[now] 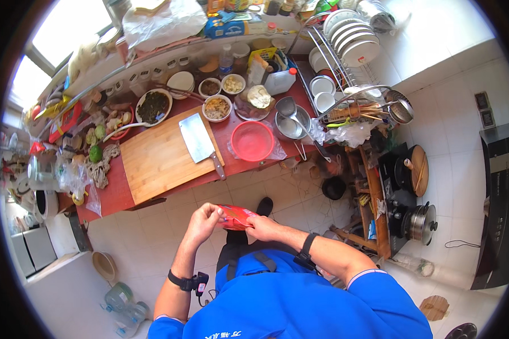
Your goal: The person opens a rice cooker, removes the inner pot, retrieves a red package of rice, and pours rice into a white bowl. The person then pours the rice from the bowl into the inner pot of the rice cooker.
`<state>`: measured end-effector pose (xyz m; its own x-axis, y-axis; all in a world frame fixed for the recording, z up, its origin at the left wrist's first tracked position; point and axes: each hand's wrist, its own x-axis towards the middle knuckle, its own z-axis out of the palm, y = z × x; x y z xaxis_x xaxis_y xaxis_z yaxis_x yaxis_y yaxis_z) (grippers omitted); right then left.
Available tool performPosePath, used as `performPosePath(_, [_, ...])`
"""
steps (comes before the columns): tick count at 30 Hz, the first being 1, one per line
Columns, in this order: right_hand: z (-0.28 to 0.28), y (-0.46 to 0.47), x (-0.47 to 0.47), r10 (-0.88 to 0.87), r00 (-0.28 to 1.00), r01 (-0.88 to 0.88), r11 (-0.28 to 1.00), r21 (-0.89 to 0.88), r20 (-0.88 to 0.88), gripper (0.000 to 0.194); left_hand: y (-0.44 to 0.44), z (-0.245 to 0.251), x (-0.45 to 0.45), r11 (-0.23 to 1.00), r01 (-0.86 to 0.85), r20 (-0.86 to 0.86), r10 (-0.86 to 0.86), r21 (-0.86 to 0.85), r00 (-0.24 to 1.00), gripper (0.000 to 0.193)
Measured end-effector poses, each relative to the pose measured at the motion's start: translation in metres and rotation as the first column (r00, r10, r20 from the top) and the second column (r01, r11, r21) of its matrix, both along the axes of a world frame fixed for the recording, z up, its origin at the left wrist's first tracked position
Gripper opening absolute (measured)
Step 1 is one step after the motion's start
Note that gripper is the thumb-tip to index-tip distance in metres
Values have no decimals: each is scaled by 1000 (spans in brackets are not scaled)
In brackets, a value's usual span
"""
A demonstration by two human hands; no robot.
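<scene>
A red plastic food packet [236, 217] is held up in front of my body, off the near edge of the counter. My left hand [205, 221] pinches its left end between thumb and fingers. Around its right end my right hand [263, 227] is closed. Whether the packet is torn open cannot be told. Beyond it, on the red counter, lies a wooden cutting board [157, 159] with a cleaver [198, 137] resting on it. A red plastic basin [253, 141] stands to the board's right.
Bowls of food, such as dark greens [153, 106], line the counter behind the board. A metal pot with a ladle [293, 123] and a dish rack [343, 78] stand right. A stove holds a steel pot [420, 224]. Water bottles [129, 315] are on the floor at lower left.
</scene>
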<state>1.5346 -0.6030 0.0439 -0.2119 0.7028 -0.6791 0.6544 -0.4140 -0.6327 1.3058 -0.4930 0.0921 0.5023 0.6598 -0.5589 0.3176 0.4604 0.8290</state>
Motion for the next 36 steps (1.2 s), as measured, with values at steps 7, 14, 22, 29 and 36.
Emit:
performPosePath(7, [5,-44,88,-67,982,57,997,58,178,30,77,17,153,941,81,-91,-54,328,994,27])
performPosePath(14, [-4,-109,193,-301,903,323,946,-19,307,35,153,9,349,720,211,-120,-176,662,977,35])
performPosePath(22, [-25,-159,293,-595,690,667,744,-42,411,32,244,-30,516,520,361,-344,-132,774,930,49])
performPosePath(29, [-17,-181,324,-646,605,762,639,-102,466,32,326,-80,613,255,496,-433,-267,830,861,53])
performPosePath(36, [29,-172,308,-754,527,850,453,-269,393,38,375,-136,648,50,696,-615,-427,716,663,38])
